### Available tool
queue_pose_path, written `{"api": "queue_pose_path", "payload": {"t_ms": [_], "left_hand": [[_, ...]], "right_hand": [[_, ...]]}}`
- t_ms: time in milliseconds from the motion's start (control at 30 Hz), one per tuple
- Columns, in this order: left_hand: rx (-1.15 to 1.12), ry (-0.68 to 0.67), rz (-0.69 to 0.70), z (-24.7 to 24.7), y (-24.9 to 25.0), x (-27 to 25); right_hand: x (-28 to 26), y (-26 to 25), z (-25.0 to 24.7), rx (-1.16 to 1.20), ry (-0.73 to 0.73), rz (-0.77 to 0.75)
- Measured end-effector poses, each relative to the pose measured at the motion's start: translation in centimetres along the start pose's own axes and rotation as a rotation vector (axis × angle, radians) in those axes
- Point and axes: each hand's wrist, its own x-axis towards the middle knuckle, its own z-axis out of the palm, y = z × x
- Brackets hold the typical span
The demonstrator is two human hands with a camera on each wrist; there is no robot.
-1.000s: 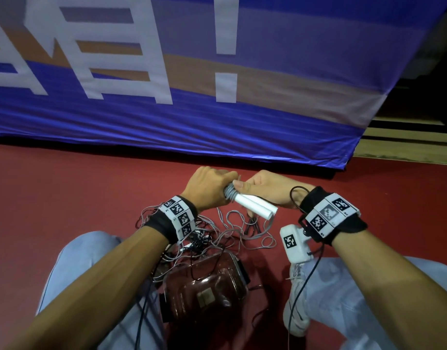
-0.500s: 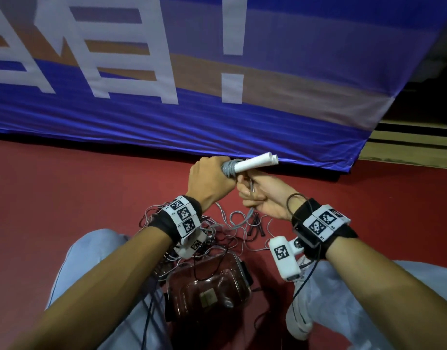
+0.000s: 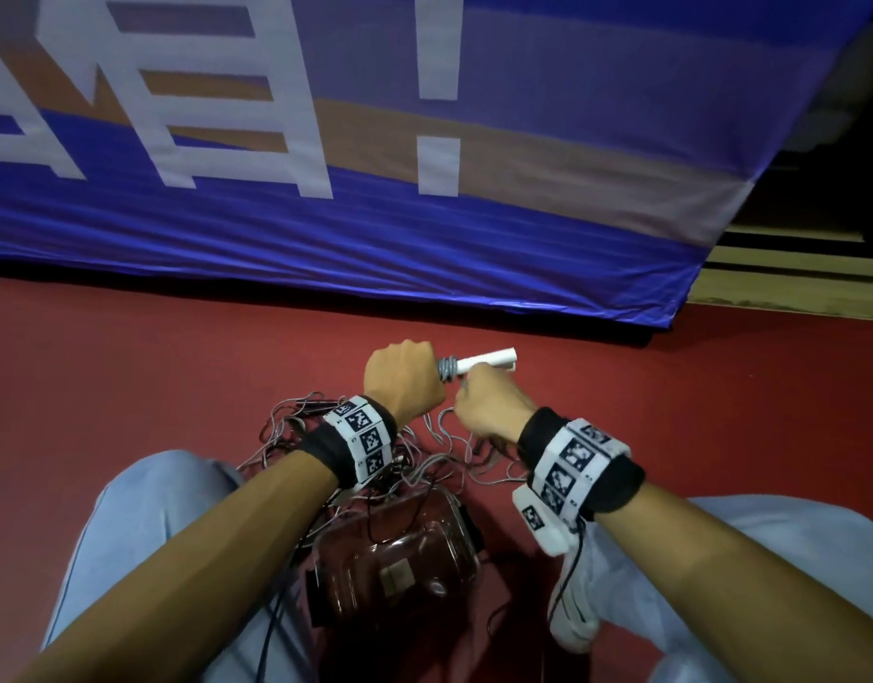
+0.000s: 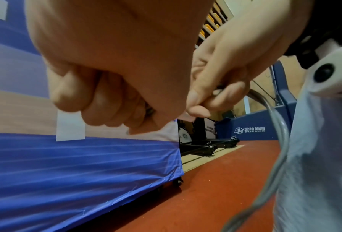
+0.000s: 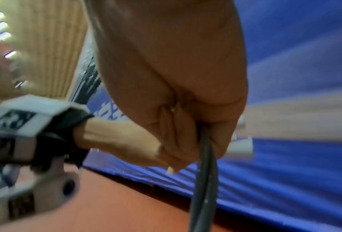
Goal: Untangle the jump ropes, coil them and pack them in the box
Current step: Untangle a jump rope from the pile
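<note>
White handles (image 3: pixel 488 359), two, both hands gripping, one box (image 3: pixel 397 564).

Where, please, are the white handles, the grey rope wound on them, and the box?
white handles (image 3: pixel 488 359): head view, mid-shaft.
grey rope (image 3: pixel 447 368): head view, wound coils.
box (image 3: pixel 395 559): head view, clear lid.

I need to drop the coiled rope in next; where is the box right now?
In the head view the clear box sits on the red floor between the person's knees, just behind the tangled ropes.
</note>
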Motion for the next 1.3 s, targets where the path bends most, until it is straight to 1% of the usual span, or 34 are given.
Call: {"api": "queue_pose_path", "payload": {"t_ms": [100,167,267,367,467,533,600,633,733,767,800,867,967,1033,1133,1233,1300], "left_hand": [[0.07,-0.132,0.099,0.5,0.0,-0.1],[0.077,-0.151,0.156,0.4,-0.1,0.1],[0.087,-0.121,0.242,-0.4,-0.3,0.5],[0.143,-0.087,0.33,-1.4,-1.1,1.1],[0.155,-0.087,0.365,-1.8,-1.9,1.4],[0.148,-0.087,0.382,-1.8,-2.1,1.4],[0.142,-0.102,0.399,-1.7,-2.3,1.4],[0.146,-0.122,0.405,-1.6,-2.4,1.3],[0.173,-0.213,0.421,-1.1,-2.6,0.9],[0.173,-0.243,0.432,-0.9,-2.5,0.7],[0.174,-0.263,0.446,-0.6,-2.2,0.5],[0.182,-0.259,0.482,-0.4,-1.6,0.1],[0.199,-0.202,0.553,-0.6,-1.0,-0.1],[0.21,-0.166,0.588,-0.9,-0.9,0.1],[0.248,-0.066,0.652,-1.9,-1.0,0.4],[0.311,0.073,0.713,-2.7,-1.5,0.6],[0.285,0.119,0.739,-3.1,-2.1,0.4]], "right_hand": [[-1.0,1.1,-0.4,-0.434,0.08,-0.166],[-1.3,1.2,-1.3,-0.574,0.15,-0.262],[-1.1,0.9,-2.6,-0.639,0.246,-0.298],[-1.1,0.2,-2.8,-0.66,0.279,-0.311],[-0.9,-0.2,-2.7,-0.711,0.328,-0.361],[-0.9,-0.3,-2.6,-0.73,0.33,-0.373],[-0.8,-0.5,-2.7,-0.715,0.278,-0.346],[-0.8,-0.5,-2.8,-0.675,0.208,-0.321],[-0.3,0.1,-3.0,-0.451,-0.131,-0.33],[-0.2,0.5,-2.9,-0.427,-0.187,-0.355],[-0.2,0.9,-3.0,-0.431,-0.196,-0.374],[-0.4,1.3,-3.3,-0.476,-0.156,-0.396],[-0.7,1.4,-4.4,-0.527,-0.017,-0.418],[-0.4,1.6,-5.2,-0.481,0.034,-0.392],[0.1,2.5,-5.9,-0.276,-0.034,-0.338],[-0.1,2.6,-5.9,-0.164,-0.173,-0.343],[-0.3,2.3,-5.9,-0.045,-0.271,-0.354]]}}
